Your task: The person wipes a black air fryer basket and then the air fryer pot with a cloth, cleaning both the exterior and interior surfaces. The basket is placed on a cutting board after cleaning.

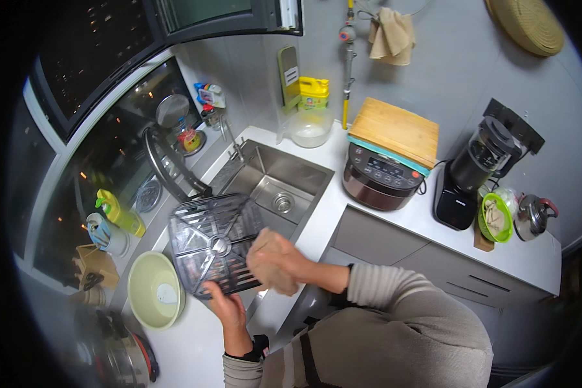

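My left hand [227,306] grips the lower edge of a dark see-through plastic drain rack [218,245], which is held tilted over the sink's left part. A beige cloth [271,262] is in my right hand [288,257], at the rack's right side; hand and cloth are blurred. Behind the rack rises a dark curved faucet [162,165]. The steel sink basin [296,179] shows to the right of the rack, with its round drain in view. The rack hides part of the sink.
A pale green basin [138,291] stands left of the rack, near a steel pot [121,359]. On the right counter are a rice cooker [380,182] under a wooden cutting board [395,131], a blender [480,157] and a kettle [531,218]. An open window [223,34] juts out above.
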Action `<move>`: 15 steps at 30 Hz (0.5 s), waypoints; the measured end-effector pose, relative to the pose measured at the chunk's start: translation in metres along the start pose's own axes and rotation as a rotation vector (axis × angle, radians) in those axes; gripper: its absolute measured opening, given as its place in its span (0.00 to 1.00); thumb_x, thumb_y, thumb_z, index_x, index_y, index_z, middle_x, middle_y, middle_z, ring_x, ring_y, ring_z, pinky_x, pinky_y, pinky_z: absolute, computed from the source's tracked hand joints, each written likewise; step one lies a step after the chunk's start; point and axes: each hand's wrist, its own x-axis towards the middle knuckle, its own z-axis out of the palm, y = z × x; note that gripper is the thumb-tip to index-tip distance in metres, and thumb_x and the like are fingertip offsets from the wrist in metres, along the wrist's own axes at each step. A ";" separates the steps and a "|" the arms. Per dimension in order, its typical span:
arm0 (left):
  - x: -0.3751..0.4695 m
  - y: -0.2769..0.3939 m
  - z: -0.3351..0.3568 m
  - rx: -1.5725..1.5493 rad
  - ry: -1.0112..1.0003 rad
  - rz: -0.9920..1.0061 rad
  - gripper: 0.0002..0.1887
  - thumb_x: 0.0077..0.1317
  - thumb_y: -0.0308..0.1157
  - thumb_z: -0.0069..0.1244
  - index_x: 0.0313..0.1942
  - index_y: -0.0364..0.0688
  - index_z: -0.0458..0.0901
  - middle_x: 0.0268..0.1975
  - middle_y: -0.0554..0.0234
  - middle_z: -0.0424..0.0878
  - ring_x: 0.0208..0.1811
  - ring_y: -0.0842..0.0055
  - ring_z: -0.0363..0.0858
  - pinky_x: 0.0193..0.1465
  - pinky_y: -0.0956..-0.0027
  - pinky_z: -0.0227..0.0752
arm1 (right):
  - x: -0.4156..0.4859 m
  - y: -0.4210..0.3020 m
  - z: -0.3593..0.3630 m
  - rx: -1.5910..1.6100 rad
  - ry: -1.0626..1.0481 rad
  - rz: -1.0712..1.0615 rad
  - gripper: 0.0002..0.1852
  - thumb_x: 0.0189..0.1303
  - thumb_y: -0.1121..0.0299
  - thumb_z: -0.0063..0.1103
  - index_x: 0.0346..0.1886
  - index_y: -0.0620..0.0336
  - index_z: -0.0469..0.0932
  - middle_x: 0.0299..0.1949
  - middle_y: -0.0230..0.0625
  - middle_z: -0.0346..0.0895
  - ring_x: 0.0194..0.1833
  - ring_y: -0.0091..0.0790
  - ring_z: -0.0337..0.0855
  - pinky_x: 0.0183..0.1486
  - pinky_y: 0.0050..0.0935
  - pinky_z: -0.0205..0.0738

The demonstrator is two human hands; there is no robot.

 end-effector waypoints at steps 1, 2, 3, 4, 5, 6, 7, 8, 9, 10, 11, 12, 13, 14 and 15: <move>-0.001 -0.011 0.008 -0.013 -0.102 -0.018 0.30 0.77 0.52 0.35 0.65 0.35 0.64 0.58 0.54 0.77 0.58 0.64 0.78 0.60 0.60 0.75 | -0.008 -0.015 -0.018 -0.026 0.014 -0.110 0.17 0.66 0.67 0.60 0.55 0.60 0.71 0.49 0.35 0.76 0.50 0.29 0.78 0.52 0.32 0.75; -0.005 -0.018 0.014 0.048 -0.240 -0.153 0.29 0.77 0.51 0.35 0.66 0.36 0.65 0.58 0.53 0.77 0.57 0.64 0.79 0.59 0.62 0.76 | -0.016 -0.031 -0.037 -0.054 0.022 -0.210 0.14 0.65 0.68 0.61 0.51 0.61 0.74 0.47 0.36 0.77 0.48 0.29 0.78 0.50 0.31 0.76; -0.012 -0.023 0.018 0.056 -0.396 -0.288 0.29 0.77 0.50 0.36 0.66 0.36 0.65 0.57 0.52 0.78 0.56 0.65 0.80 0.58 0.63 0.77 | -0.025 -0.045 -0.051 -0.040 0.202 -0.174 0.11 0.63 0.69 0.62 0.46 0.62 0.76 0.44 0.35 0.78 0.47 0.28 0.78 0.50 0.29 0.74; -0.018 -0.027 0.022 0.256 -0.509 -0.348 0.27 0.78 0.47 0.36 0.67 0.36 0.65 0.57 0.50 0.79 0.55 0.65 0.81 0.58 0.65 0.76 | -0.034 -0.064 -0.070 -0.440 0.322 -0.412 0.09 0.63 0.70 0.60 0.44 0.60 0.74 0.43 0.37 0.78 0.48 0.29 0.78 0.52 0.31 0.73; -0.026 -0.031 0.025 0.395 -0.639 -0.392 0.26 0.79 0.44 0.36 0.67 0.36 0.66 0.58 0.47 0.79 0.55 0.65 0.82 0.58 0.66 0.76 | -0.049 -0.084 -0.088 -0.432 0.348 -0.501 0.08 0.61 0.73 0.58 0.43 0.62 0.74 0.42 0.38 0.78 0.47 0.30 0.78 0.53 0.30 0.73; -0.037 -0.035 0.028 0.454 -0.647 -0.362 0.23 0.79 0.40 0.35 0.66 0.35 0.68 0.58 0.45 0.80 0.54 0.65 0.83 0.57 0.66 0.76 | -0.059 -0.108 -0.107 -0.590 0.404 -0.667 0.09 0.59 0.77 0.55 0.44 0.64 0.74 0.42 0.38 0.78 0.47 0.29 0.78 0.52 0.30 0.73; -0.045 -0.037 0.029 0.484 -0.593 -0.410 0.23 0.79 0.40 0.35 0.65 0.35 0.69 0.57 0.45 0.80 0.54 0.65 0.83 0.57 0.66 0.76 | -0.071 -0.131 -0.123 -0.677 0.489 -0.769 0.11 0.56 0.80 0.53 0.43 0.65 0.74 0.41 0.38 0.80 0.45 0.30 0.80 0.51 0.29 0.74; -0.055 -0.039 0.029 0.478 -0.557 -0.422 0.22 0.79 0.39 0.35 0.65 0.34 0.69 0.57 0.45 0.80 0.54 0.64 0.83 0.57 0.67 0.77 | -0.081 -0.153 -0.138 -0.685 0.573 -0.790 0.10 0.54 0.82 0.52 0.41 0.65 0.74 0.40 0.38 0.81 0.42 0.32 0.82 0.48 0.29 0.75; -0.064 -0.041 0.029 0.450 -0.528 -0.415 0.22 0.79 0.39 0.36 0.65 0.34 0.69 0.57 0.45 0.80 0.54 0.64 0.83 0.56 0.67 0.77 | -0.092 -0.177 -0.157 -0.939 0.634 -0.893 0.13 0.51 0.85 0.52 0.41 0.66 0.75 0.39 0.40 0.83 0.40 0.37 0.83 0.45 0.29 0.76; -0.073 -0.045 0.030 0.434 -0.427 -0.436 0.21 0.79 0.38 0.36 0.62 0.34 0.72 0.55 0.46 0.82 0.51 0.67 0.84 0.54 0.68 0.78 | -0.099 -0.196 -0.174 -1.112 0.743 -1.048 0.15 0.46 0.86 0.53 0.40 0.66 0.75 0.40 0.42 0.82 0.38 0.43 0.83 0.41 0.32 0.76; -0.082 -0.051 0.031 0.486 -0.368 -0.422 0.22 0.78 0.40 0.37 0.62 0.34 0.72 0.54 0.47 0.82 0.49 0.67 0.84 0.52 0.69 0.78 | -0.103 -0.213 -0.192 -1.376 0.830 -1.110 0.14 0.47 0.85 0.55 0.40 0.65 0.78 0.38 0.45 0.81 0.38 0.46 0.81 0.42 0.37 0.75; -0.092 -0.057 0.032 0.523 -0.316 -0.402 0.22 0.78 0.42 0.37 0.61 0.34 0.73 0.53 0.48 0.82 0.48 0.68 0.85 0.51 0.69 0.79 | -0.101 -0.229 -0.212 -1.525 0.797 -1.212 0.16 0.44 0.85 0.56 0.40 0.63 0.78 0.37 0.44 0.80 0.40 0.50 0.79 0.44 0.41 0.73; -0.102 -0.064 0.035 0.562 -0.267 -0.384 0.23 0.78 0.45 0.38 0.60 0.34 0.73 0.52 0.48 0.83 0.46 0.69 0.85 0.50 0.69 0.79 | -0.102 -0.237 -0.231 -1.674 0.794 -1.166 0.16 0.44 0.84 0.58 0.40 0.61 0.79 0.38 0.40 0.79 0.43 0.46 0.78 0.47 0.40 0.70; -0.111 -0.071 0.039 0.568 -0.196 -0.426 0.22 0.78 0.43 0.38 0.57 0.34 0.75 0.50 0.50 0.84 0.44 0.70 0.85 0.48 0.70 0.79 | -0.098 -0.244 -0.250 -1.767 0.765 -1.186 0.15 0.44 0.82 0.58 0.39 0.59 0.79 0.38 0.38 0.78 0.43 0.44 0.77 0.45 0.39 0.69; -0.120 -0.078 0.044 0.538 -0.215 -0.404 0.21 0.78 0.43 0.38 0.57 0.34 0.75 0.50 0.50 0.84 0.44 0.70 0.85 0.48 0.69 0.80 | -0.095 -0.247 -0.268 -1.860 0.750 -1.165 0.15 0.44 0.81 0.59 0.38 0.57 0.79 0.38 0.36 0.77 0.43 0.43 0.76 0.44 0.39 0.68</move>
